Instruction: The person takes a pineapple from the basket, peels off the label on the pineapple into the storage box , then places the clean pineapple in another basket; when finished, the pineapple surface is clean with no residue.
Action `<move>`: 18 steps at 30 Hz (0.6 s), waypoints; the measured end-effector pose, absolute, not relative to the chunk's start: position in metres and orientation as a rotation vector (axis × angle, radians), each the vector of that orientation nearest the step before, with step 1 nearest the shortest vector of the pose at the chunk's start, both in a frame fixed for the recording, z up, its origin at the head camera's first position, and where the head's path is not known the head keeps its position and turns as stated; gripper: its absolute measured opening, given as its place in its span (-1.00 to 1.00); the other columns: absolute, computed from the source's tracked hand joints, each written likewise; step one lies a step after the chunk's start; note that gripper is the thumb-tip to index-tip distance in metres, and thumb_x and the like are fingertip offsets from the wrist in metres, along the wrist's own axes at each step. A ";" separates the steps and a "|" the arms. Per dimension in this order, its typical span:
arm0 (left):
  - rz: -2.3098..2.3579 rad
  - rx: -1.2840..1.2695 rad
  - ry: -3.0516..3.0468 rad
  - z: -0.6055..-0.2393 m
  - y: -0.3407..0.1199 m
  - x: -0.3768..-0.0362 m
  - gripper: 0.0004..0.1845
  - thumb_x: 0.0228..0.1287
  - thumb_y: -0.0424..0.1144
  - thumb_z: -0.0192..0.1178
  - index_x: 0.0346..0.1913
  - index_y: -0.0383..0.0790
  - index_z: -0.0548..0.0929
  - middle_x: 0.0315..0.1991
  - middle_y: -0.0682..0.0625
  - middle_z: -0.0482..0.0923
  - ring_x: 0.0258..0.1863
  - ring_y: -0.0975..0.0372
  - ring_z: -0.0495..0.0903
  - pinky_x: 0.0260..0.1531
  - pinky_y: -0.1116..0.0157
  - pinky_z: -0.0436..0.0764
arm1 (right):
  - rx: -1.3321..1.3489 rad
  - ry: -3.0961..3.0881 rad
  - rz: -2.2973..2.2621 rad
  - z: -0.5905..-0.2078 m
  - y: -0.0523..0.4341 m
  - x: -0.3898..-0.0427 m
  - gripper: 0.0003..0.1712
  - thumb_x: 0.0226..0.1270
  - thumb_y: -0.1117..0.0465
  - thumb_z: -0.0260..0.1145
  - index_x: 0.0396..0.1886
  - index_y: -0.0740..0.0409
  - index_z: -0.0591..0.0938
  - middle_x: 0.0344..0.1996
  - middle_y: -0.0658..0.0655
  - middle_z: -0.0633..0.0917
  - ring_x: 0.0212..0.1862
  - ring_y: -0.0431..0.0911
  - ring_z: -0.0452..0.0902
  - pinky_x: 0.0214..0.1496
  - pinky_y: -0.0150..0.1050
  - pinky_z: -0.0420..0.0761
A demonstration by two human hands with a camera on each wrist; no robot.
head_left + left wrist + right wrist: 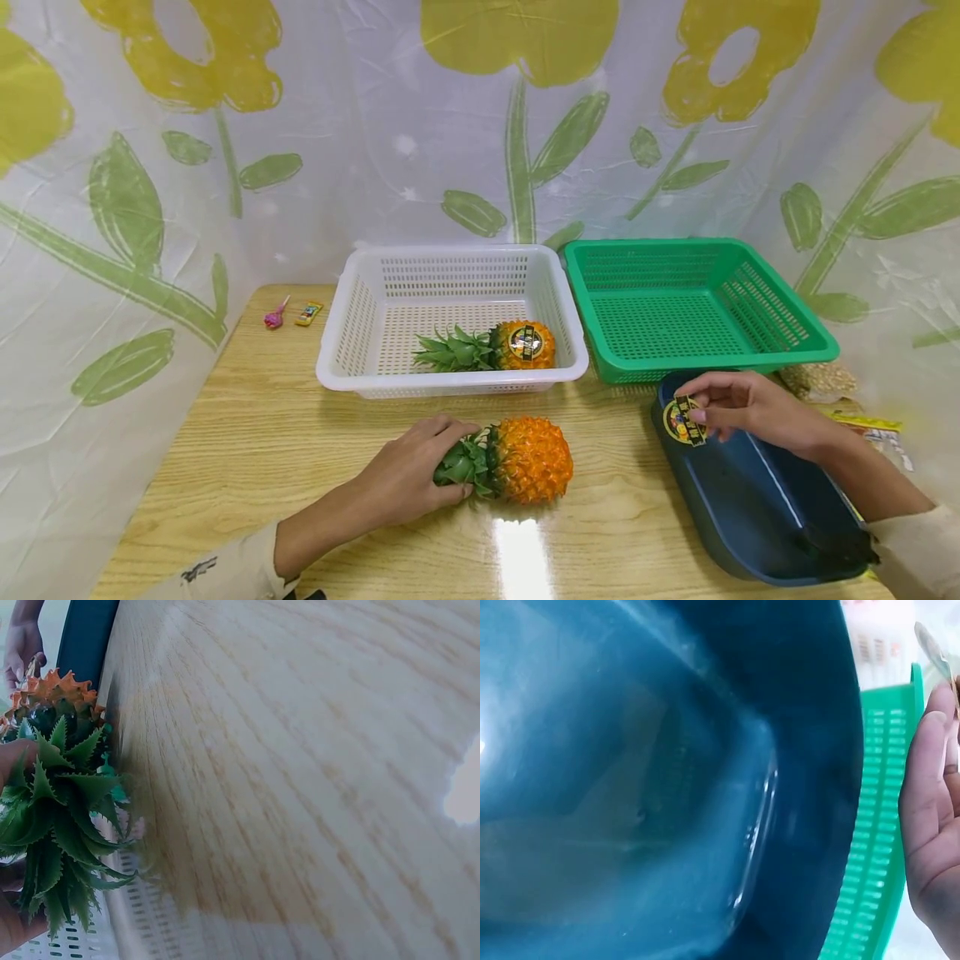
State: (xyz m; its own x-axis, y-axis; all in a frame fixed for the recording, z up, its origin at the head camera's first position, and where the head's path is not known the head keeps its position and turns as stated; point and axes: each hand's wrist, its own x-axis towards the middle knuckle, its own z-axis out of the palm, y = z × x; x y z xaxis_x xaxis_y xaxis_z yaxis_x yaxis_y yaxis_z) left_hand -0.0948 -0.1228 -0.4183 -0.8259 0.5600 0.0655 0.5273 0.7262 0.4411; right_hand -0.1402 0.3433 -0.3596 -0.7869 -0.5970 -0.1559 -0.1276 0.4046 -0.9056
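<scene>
On the wooden table lies an orange pineapple [534,460] with a green leafy crown [64,810]. My left hand [420,471] grips it by that crown, thumb on the near side and fingers over the far side. Above the far end of a dark blue basin [780,492], my right hand [738,408] pinches a round black-and-gold sticker [684,421] between thumb and fingers. A second pineapple [525,345], with a similar round sticker on its side, lies in the white basket [453,380]. In the right wrist view the right hand [934,802] shows at the right edge.
A green basket [705,364] stands behind the basin, beside the white one. At the back left lie a lollipop [275,315] and a small yellow packet [308,313]. Right of the basin are a bag of grain-like pieces [821,379] and a yellow-edged package [873,429]. Flowered curtains [360,167] enclose the table.
</scene>
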 end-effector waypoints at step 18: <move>0.684 0.886 2.874 -0.420 -0.122 -0.095 -0.28 0.13 0.03 0.45 0.37 0.00 0.48 0.15 0.02 0.52 0.09 0.15 0.55 -0.16 0.12 0.64 | -0.384 2.339 -1.129 -0.370 0.362 -0.146 -0.54 0.54 0.20 0.19 0.29 0.38 0.46 -0.22 0.03 0.68 -0.19 -0.16 0.65 -0.24 -0.16 0.66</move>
State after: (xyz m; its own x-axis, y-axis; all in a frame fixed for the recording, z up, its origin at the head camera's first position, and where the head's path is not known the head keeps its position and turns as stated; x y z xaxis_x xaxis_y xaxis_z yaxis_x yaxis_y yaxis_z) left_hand -0.0947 -0.1220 -0.4199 -0.8335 0.5476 0.0734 0.5220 0.7369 0.4295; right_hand -0.1455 0.3619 -0.3695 -0.8299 -0.4558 -0.3218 -0.0316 0.6142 -0.7885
